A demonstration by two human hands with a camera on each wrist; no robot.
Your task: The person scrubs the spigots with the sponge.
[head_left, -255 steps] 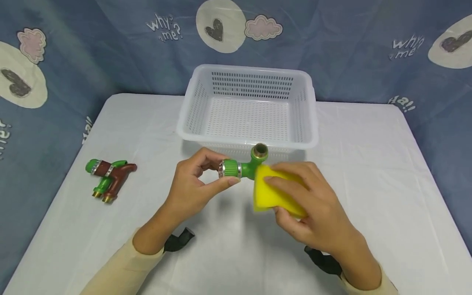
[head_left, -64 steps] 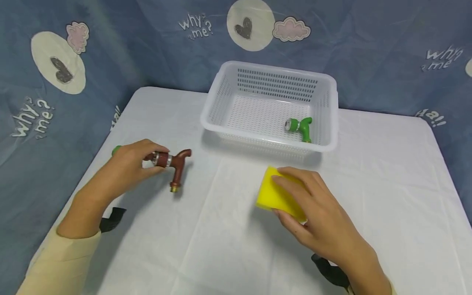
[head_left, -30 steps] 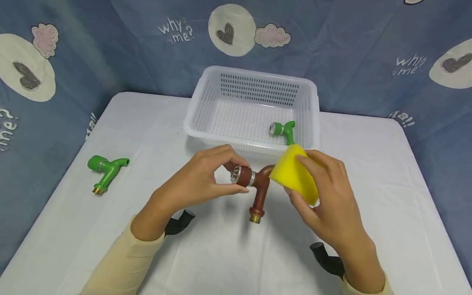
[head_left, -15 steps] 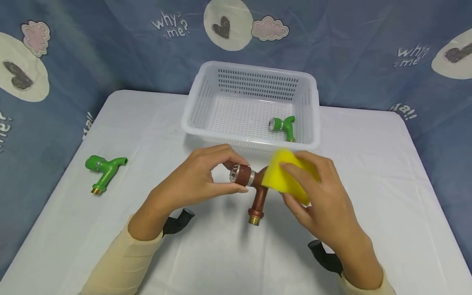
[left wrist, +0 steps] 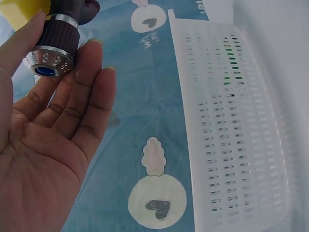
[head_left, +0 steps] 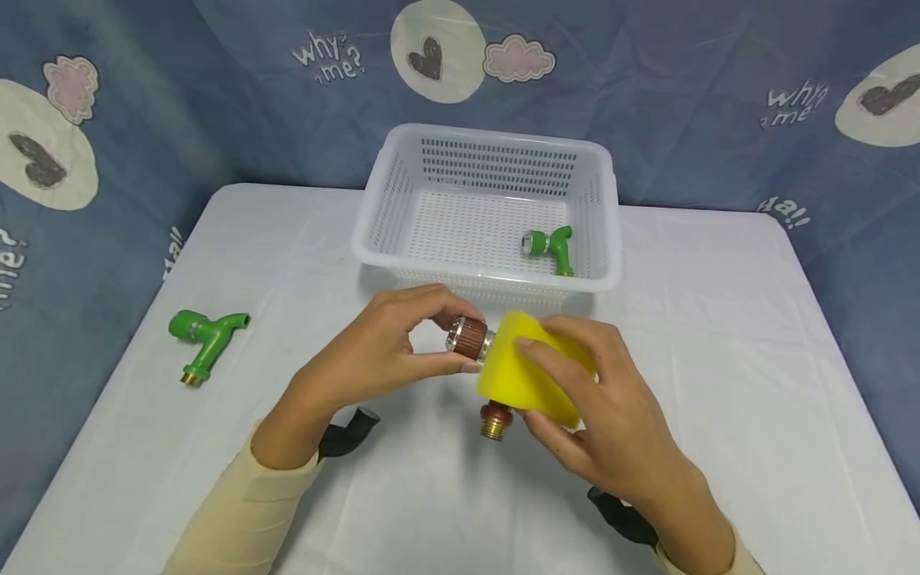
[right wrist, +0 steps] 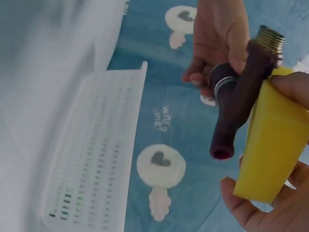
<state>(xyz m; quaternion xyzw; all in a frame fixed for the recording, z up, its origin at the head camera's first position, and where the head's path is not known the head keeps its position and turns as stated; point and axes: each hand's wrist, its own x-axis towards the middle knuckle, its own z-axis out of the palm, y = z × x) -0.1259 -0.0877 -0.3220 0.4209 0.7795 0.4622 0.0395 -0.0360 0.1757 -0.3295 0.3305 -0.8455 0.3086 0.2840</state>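
My left hand (head_left: 391, 343) pinches the ribbed knob end of a brown faucet (head_left: 470, 339) between thumb and fingers, above the table. My right hand (head_left: 611, 399) grips a yellow sponge (head_left: 528, 371) and holds it against the faucet's body. In the head view the sponge covers the middle and spout; the brass threaded end shows below it. The right wrist view shows the faucet's body and open spout (right wrist: 223, 151) beside the sponge (right wrist: 273, 140). In the left wrist view the knob's silver cap (left wrist: 50, 60) faces the camera, held by thumb and fingertips.
A white perforated basket (head_left: 485, 275) stands behind the hands, with a green faucet (head_left: 557, 249) in its right front corner. Another green faucet (head_left: 208, 342) lies on the white-covered table (head_left: 417, 503) at the left. A blue printed cloth (head_left: 647, 96) hangs behind.
The first green faucet went into the basket, and my left hand picked up the brown faucet from the left and brought it to the middle. The sponge has since moved left and down over its body.
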